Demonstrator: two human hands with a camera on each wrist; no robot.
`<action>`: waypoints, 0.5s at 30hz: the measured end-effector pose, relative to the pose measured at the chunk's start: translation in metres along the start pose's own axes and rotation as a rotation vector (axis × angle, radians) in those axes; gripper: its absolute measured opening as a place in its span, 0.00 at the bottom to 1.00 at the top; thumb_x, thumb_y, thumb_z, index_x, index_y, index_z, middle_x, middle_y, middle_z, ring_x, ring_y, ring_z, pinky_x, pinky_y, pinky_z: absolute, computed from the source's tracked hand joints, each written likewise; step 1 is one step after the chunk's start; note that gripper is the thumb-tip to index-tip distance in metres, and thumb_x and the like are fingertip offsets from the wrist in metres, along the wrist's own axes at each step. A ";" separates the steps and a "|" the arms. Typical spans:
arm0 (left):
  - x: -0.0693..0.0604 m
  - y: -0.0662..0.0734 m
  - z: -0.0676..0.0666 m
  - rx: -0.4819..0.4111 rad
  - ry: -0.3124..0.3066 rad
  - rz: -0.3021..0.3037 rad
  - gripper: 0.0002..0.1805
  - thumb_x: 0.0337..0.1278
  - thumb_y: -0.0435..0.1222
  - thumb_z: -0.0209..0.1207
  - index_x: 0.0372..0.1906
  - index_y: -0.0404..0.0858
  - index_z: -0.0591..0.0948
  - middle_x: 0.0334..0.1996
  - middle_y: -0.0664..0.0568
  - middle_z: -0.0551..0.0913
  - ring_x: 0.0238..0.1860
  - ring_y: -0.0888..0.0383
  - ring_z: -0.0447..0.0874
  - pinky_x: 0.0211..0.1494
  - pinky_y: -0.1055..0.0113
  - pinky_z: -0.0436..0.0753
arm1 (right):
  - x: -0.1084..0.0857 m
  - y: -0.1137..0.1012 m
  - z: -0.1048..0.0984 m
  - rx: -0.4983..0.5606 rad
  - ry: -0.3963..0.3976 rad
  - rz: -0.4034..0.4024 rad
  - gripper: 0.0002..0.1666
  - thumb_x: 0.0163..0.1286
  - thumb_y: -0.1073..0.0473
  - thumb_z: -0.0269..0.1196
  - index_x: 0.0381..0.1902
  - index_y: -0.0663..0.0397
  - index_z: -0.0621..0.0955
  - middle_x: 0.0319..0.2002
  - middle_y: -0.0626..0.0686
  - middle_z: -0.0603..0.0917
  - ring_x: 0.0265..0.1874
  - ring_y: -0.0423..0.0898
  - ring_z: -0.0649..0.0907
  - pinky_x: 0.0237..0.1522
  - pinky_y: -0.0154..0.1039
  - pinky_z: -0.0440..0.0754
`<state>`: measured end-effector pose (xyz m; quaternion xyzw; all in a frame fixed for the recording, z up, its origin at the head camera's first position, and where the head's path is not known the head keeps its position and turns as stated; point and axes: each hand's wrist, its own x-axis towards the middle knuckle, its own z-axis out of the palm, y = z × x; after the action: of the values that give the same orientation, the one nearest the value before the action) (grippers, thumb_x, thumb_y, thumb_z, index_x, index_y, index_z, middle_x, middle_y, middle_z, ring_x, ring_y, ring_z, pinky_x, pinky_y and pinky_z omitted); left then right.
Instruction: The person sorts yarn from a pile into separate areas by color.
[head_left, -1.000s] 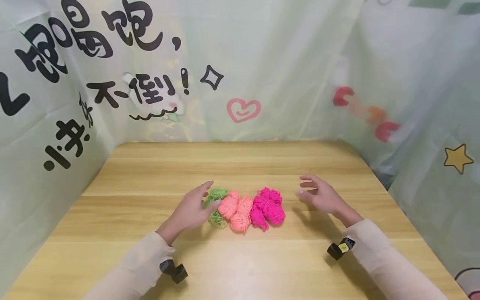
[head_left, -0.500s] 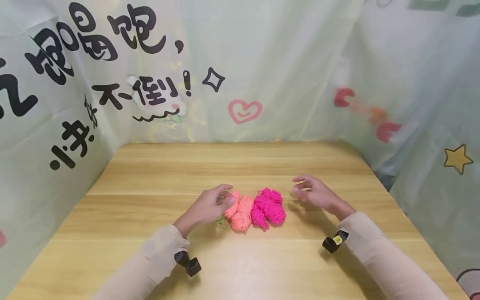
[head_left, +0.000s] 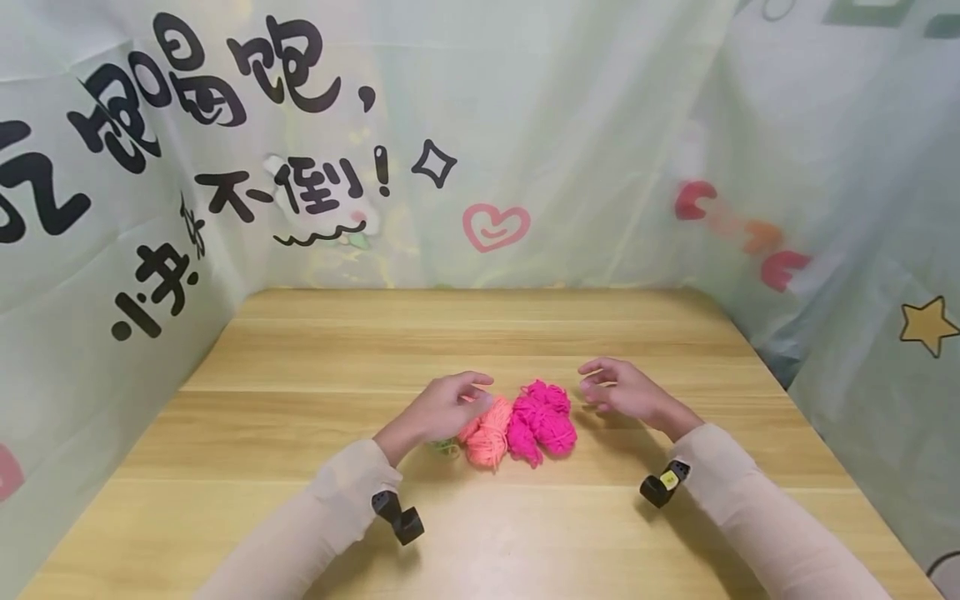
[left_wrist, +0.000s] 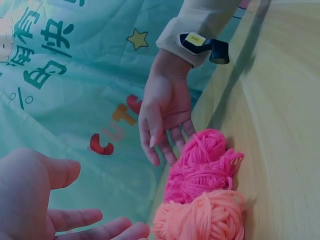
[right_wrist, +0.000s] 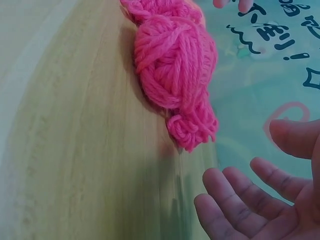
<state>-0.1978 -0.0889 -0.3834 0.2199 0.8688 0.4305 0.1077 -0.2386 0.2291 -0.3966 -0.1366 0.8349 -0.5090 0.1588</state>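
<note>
Magenta yarn (head_left: 542, 425) lies in bundles on the wooden table, with coral-orange yarn (head_left: 489, 440) directly to its left. Only a scrap of green yarn (head_left: 447, 447) shows; my left hand (head_left: 442, 408) hovers over it and over part of the coral yarn. That hand's fingers are relaxed and grip nothing, as the left wrist view also shows. Just right of the magenta yarn, apart from it, is my right hand (head_left: 622, 393). In the right wrist view its fingers (right_wrist: 240, 195) are spread and loosely bent, holding nothing.
The wooden table (head_left: 525, 533) extends around the yarn on all sides. Printed fabric (head_left: 585, 125) hangs as walls behind it and at both sides. Each sleeve carries a small black wrist camera, such as the left one (head_left: 397, 518).
My left hand has moved right, from beside the green yarn to over it and the coral yarn. My right hand has shifted slightly left toward the magenta yarn. The yarn stays in place.
</note>
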 end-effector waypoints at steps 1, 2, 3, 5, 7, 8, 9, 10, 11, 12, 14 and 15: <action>0.002 0.001 0.000 -0.004 -0.003 -0.005 0.25 0.70 0.47 0.52 0.64 0.38 0.73 0.51 0.48 0.82 0.53 0.49 0.79 0.56 0.55 0.78 | 0.001 0.000 0.000 0.000 0.001 0.000 0.26 0.72 0.63 0.57 0.62 0.72 0.67 0.54 0.71 0.75 0.46 0.60 0.81 0.47 0.50 0.82; 0.003 0.002 0.001 -0.010 -0.004 -0.010 0.25 0.70 0.47 0.53 0.64 0.38 0.73 0.50 0.48 0.82 0.53 0.49 0.79 0.56 0.55 0.78 | 0.002 -0.001 0.001 -0.001 0.002 0.000 0.26 0.72 0.63 0.58 0.62 0.72 0.67 0.54 0.71 0.75 0.46 0.60 0.82 0.47 0.50 0.82; 0.004 0.002 0.002 -0.017 -0.007 -0.013 0.24 0.70 0.47 0.53 0.64 0.38 0.73 0.50 0.49 0.82 0.53 0.49 0.79 0.55 0.55 0.78 | 0.003 -0.001 0.001 0.000 0.000 0.000 0.26 0.72 0.63 0.58 0.62 0.72 0.67 0.54 0.71 0.75 0.46 0.60 0.82 0.47 0.50 0.82; 0.006 0.004 0.003 -0.043 -0.019 -0.022 0.24 0.70 0.46 0.53 0.64 0.38 0.73 0.50 0.49 0.82 0.52 0.50 0.80 0.53 0.56 0.79 | 0.006 0.000 0.002 0.003 -0.002 0.001 0.26 0.72 0.63 0.58 0.62 0.72 0.67 0.54 0.71 0.75 0.46 0.60 0.82 0.47 0.50 0.82; 0.008 0.006 0.006 -0.057 -0.034 -0.030 0.23 0.70 0.45 0.53 0.64 0.38 0.73 0.49 0.50 0.82 0.50 0.52 0.81 0.51 0.58 0.80 | 0.008 0.000 0.003 0.010 -0.001 0.009 0.26 0.71 0.63 0.58 0.62 0.72 0.67 0.53 0.70 0.75 0.45 0.60 0.83 0.46 0.50 0.82; 0.009 0.006 0.007 -0.062 -0.042 -0.033 0.23 0.70 0.44 0.53 0.64 0.38 0.73 0.49 0.50 0.82 0.49 0.53 0.81 0.50 0.59 0.80 | 0.009 0.001 0.003 0.012 -0.003 0.014 0.26 0.71 0.63 0.58 0.62 0.72 0.67 0.52 0.70 0.75 0.44 0.59 0.83 0.46 0.49 0.83; 0.010 0.007 0.009 -0.063 -0.050 -0.035 0.23 0.70 0.44 0.53 0.64 0.38 0.73 0.49 0.51 0.82 0.48 0.55 0.81 0.48 0.60 0.80 | 0.010 0.001 0.004 0.013 -0.006 0.019 0.26 0.71 0.64 0.59 0.61 0.73 0.67 0.52 0.70 0.75 0.44 0.59 0.83 0.45 0.49 0.83; 0.011 0.008 0.010 -0.063 -0.057 -0.039 0.23 0.70 0.44 0.53 0.64 0.38 0.73 0.49 0.51 0.82 0.47 0.55 0.81 0.48 0.60 0.80 | 0.011 0.002 0.004 0.016 -0.008 0.026 0.26 0.71 0.63 0.59 0.61 0.73 0.67 0.51 0.70 0.76 0.43 0.59 0.83 0.44 0.49 0.83; 0.012 0.008 0.012 -0.052 -0.062 -0.040 0.23 0.70 0.45 0.52 0.64 0.38 0.73 0.49 0.51 0.82 0.47 0.56 0.80 0.48 0.60 0.80 | 0.012 0.002 0.005 0.020 -0.009 0.035 0.26 0.71 0.63 0.59 0.61 0.73 0.68 0.50 0.69 0.76 0.43 0.58 0.84 0.44 0.48 0.83; 0.013 0.009 0.013 -0.047 -0.065 -0.042 0.23 0.70 0.45 0.52 0.64 0.39 0.74 0.49 0.51 0.82 0.47 0.56 0.81 0.48 0.60 0.80 | 0.013 0.002 0.005 0.021 -0.012 0.041 0.26 0.71 0.63 0.59 0.60 0.73 0.68 0.50 0.69 0.76 0.42 0.58 0.84 0.43 0.48 0.83; 0.015 0.010 0.015 -0.040 -0.069 -0.048 0.23 0.70 0.47 0.53 0.63 0.40 0.74 0.49 0.50 0.81 0.47 0.56 0.80 0.50 0.58 0.79 | 0.016 0.003 0.007 0.023 -0.018 0.052 0.26 0.71 0.62 0.59 0.60 0.73 0.68 0.50 0.69 0.77 0.42 0.58 0.84 0.42 0.47 0.84; 0.015 0.010 0.015 -0.036 -0.070 -0.050 0.23 0.70 0.47 0.53 0.63 0.40 0.74 0.49 0.50 0.81 0.47 0.56 0.80 0.51 0.58 0.79 | 0.017 0.003 0.008 0.023 -0.017 0.058 0.25 0.71 0.61 0.59 0.60 0.73 0.68 0.50 0.68 0.77 0.42 0.57 0.84 0.42 0.46 0.84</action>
<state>-0.2026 -0.0653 -0.3844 0.2109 0.8618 0.4353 0.1528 -0.2509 0.2176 -0.4045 -0.1149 0.8311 -0.5127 0.1822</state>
